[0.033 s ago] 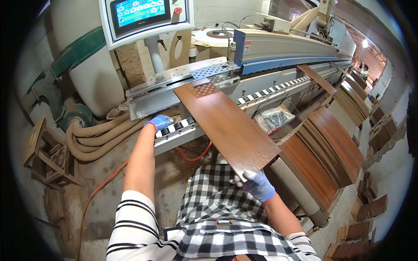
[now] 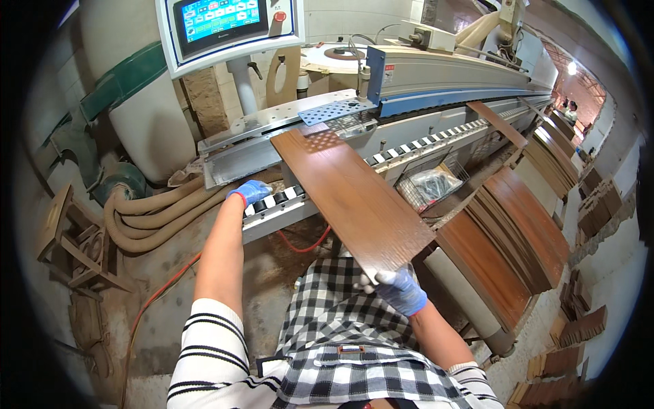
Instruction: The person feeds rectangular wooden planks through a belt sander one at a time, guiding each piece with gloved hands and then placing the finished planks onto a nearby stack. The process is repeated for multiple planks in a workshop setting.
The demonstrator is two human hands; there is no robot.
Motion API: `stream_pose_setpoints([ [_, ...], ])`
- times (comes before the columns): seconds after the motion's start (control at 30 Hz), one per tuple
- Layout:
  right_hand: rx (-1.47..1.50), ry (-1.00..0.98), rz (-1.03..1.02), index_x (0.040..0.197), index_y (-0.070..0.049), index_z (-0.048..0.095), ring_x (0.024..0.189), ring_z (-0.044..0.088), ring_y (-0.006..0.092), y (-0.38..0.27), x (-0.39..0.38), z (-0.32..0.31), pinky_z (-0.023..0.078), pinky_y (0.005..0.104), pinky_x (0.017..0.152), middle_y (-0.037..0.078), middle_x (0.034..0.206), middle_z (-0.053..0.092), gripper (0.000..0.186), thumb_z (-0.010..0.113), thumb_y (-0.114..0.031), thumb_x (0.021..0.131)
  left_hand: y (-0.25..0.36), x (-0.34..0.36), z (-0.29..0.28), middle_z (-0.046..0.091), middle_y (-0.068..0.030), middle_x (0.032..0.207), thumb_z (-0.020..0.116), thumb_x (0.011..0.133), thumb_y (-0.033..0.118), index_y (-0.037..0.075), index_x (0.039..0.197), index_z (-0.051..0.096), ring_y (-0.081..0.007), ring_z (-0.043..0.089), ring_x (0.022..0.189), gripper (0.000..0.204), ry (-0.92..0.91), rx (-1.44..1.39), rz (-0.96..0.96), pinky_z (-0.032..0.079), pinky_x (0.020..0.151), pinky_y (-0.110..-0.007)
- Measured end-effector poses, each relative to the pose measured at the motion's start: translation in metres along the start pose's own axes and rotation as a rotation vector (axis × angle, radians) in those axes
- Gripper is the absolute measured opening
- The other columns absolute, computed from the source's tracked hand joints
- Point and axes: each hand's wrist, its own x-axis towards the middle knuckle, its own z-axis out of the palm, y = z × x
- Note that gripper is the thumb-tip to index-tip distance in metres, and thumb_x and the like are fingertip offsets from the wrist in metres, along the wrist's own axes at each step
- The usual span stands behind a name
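Note:
My left hand (image 2: 250, 192), in a blue glove, is at the left end of the roller rail (image 2: 279, 199), left of the board. Its fingers curl toward the rail; what they grip is too small to make out. My gloved right hand (image 2: 395, 290) grips the near right corner of a brown wooden board (image 2: 351, 201). The board lies slanted across the rail toward the machine's metal bed (image 2: 238, 163). Beyond its far end is a blue perforated plate (image 2: 327, 112).
A screen panel (image 2: 218, 24) stands back left. Hoses (image 2: 150, 215) and a wooden stool (image 2: 68, 238) are at left. Stacked boards (image 2: 480, 266) fill the right. A wire basket (image 2: 422, 187) sits beside the rail. A co-worker (image 2: 571, 109) is far back right.
My right hand and the board's near end have shifted very slightly left. My left hand is in nearly the same place.

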Motion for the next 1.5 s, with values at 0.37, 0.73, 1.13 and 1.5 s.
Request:
stream_pose_setpoints([
  [0.37,-0.493,-0.138,0.066,0.106,0.003,0.06,0.073,0.059,0.012,0.012,0.021,0.02,0.048,0.0241,0.07,0.007,0.082,0.064,0.043,0.051,-0.037,0.094,0.016,-0.009,-0.005,0.065,-0.0129,0.11,0.054,0.089,0.035,0.003,0.113,0.062,-0.0252,0.059,0.1,0.041,-0.014,0.04,-0.05,0.043,0.091,-0.035],
  [0.73,-0.273,0.245,-0.046,0.097,0.002,0.062,0.064,0.057,0.0109,0.032,0.012,0.033,0.047,0.0223,0.061,0.007,0.076,0.064,0.039,0.053,-0.035,0.094,0.02,-0.012,-0.006,0.062,-0.0142,0.116,0.052,0.089,0.031,0.002,0.117,0.06,-0.0278,0.057,0.108,0.041,0.046,0.009,-0.05,0.042,0.095,-0.034],
  [1.13,-0.042,0.541,-0.143,0.093,-0.003,0.057,0.056,0.052,0.0061,-0.002,0.017,0.001,0.039,0.0173,0.046,0.002,0.068,0.06,0.029,0.05,-0.031,0.095,0.013,-0.01,-0.002,0.064,-0.0146,0.111,0.054,0.088,0.03,0.003,0.114,0.062,-0.0255,0.06,0.103,0.038,0.099,-0.054,-0.018,0.044,0.091,-0.034],
  [1.5,0.114,0.651,-0.42,0.092,0.0,0.056,0.052,0.048,0.009,-0.057,0.034,-0.075,0.051,0.0256,0.059,0.002,0.068,0.053,0.024,0.052,-0.024,0.096,0.005,-0.003,0.0,0.066,-0.0154,0.106,0.051,0.087,0.031,0.005,0.111,0.064,-0.0275,0.061,0.098,0.038,0.087,-0.007,0.0,0.045,0.088,-0.035],
])
